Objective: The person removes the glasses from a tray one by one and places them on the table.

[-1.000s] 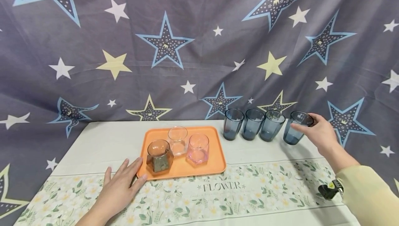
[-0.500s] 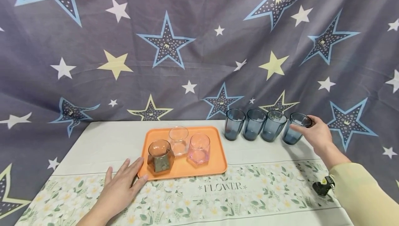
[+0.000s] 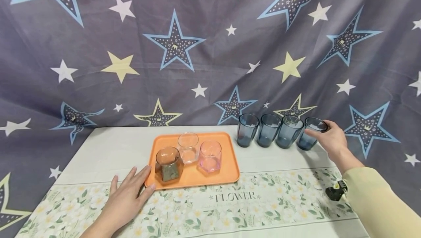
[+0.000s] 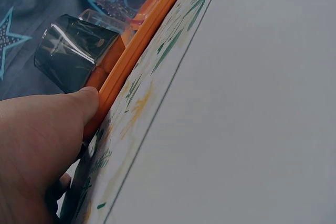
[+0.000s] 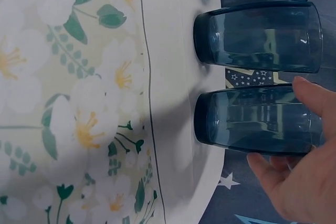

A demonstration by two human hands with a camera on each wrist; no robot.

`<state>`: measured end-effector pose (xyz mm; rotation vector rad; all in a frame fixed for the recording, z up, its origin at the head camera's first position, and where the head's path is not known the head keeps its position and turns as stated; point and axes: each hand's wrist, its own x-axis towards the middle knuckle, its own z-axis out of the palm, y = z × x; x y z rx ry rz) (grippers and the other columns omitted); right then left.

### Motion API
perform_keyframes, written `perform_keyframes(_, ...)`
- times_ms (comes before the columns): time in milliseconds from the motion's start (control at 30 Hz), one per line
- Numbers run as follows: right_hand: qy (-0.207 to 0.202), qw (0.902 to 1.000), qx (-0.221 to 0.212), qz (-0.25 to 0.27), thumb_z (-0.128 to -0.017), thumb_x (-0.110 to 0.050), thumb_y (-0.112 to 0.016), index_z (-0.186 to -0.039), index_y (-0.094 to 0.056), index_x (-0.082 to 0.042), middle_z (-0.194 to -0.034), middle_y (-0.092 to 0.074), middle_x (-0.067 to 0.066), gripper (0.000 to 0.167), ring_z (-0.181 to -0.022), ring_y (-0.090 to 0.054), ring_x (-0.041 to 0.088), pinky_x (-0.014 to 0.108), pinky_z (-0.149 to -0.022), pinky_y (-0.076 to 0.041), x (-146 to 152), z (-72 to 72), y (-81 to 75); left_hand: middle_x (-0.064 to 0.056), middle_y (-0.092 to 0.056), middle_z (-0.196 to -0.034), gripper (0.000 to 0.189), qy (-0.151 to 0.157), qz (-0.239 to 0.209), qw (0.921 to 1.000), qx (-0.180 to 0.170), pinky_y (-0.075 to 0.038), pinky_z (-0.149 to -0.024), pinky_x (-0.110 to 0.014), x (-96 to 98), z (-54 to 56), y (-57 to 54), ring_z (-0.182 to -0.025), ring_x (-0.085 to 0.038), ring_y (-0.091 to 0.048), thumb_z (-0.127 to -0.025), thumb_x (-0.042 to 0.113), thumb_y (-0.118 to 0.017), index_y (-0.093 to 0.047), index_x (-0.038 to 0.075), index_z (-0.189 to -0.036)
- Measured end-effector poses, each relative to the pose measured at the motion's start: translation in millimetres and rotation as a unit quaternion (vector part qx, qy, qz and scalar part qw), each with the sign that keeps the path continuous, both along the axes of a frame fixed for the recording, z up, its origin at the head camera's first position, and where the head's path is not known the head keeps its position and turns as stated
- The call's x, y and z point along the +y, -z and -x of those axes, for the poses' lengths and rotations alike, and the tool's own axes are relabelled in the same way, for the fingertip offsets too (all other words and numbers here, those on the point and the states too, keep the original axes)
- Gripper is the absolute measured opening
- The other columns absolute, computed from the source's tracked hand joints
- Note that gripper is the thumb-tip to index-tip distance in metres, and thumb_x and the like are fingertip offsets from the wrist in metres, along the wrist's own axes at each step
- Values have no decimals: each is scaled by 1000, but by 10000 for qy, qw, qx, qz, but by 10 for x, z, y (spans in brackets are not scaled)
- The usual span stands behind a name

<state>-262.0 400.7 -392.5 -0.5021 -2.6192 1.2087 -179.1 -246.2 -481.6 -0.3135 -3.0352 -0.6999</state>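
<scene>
My right hand (image 3: pixel 333 141) grips a blue drinking glass (image 5: pixel 252 119) near its rim, thumb on one side and fingers on the other. This glass stands upright at the right end of a row of matching blue glasses (image 3: pixel 289 134), a narrow gap from its neighbour in the right wrist view. My left hand (image 3: pixel 126 198) lies at the front left corner of an orange tray (image 3: pixel 230 172), fingers extended and thumb touching the rim. On the tray are a smoky brown glass (image 3: pixel 169 168), a clear glass (image 3: pixel 188 150) and a pink glass (image 3: pixel 209 159).
A white tablecloth (image 3: pixel 115 146) with a floral band (image 3: pixel 256 208) covers the table. Right behind its back edge hangs a grey star-patterned curtain (image 3: pixel 210 66). The blue glasses stand close to that curtain, to the right of the tray.
My right hand has moved slightly left with the blue glass, narrowing the gap to the row. The left hand and the tray have stayed in place.
</scene>
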Motion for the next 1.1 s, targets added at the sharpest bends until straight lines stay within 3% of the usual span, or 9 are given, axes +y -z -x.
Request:
perform_keyframes(233,-66,9999,99,-62,-100,-47,-82,-173,-16,7,-169,-34,38,112,-151,-39,58,69,-120,-39,-6,36,10,-21,-47,-169,80,-17,0,10000,46,6,-119,-85,-5,-5,2,-161,-56,-25,-113,63,-54,-46,7,-169)
perform_keyframes(400,-198,9997,102,-105,-104,-39,-81,-174,-6,7,-174,-20,39,112,-157,-28,60,71,-124,-31,-21,0,4,-20,-46,-170,80,-13,32,10000,60,4,-119,-86,1,1,26,-161,-55,-26,-113,65,-52,-46,9,-170)
perform_keyframes(533,-258,9992,200,-224,-103,-33,-82,-175,-1,4,-176,-12,39,114,-159,-20,61,73,-125,-26,-78,-72,-80,-20,-46,-170,81,-3,34,10000,87,6,-119,-85,8,7,34,-161,-55,-26,-112,65,-51,-46,8,-170)
perform_keyframes(800,-444,9948,628,-671,-101,-39,-85,-178,-7,-3,-177,-16,35,115,-159,-21,61,78,-122,-26,-313,-170,-326,-21,-48,-168,78,-5,-18,9998,186,4,-119,-86,-6,-10,27,-160,-56,-27,-113,62,-54,-47,7,-168)
perform_keyframes(1100,-617,9944,692,-506,-101,-44,-84,-180,-7,-13,-182,-11,25,114,-163,-16,57,79,-121,-27,-585,-234,-450,-20,-48,-169,80,-1,-5,9998,178,5,-119,-86,-7,-5,34,-160,-56,-27,-113,64,-52,-47,7,-169)
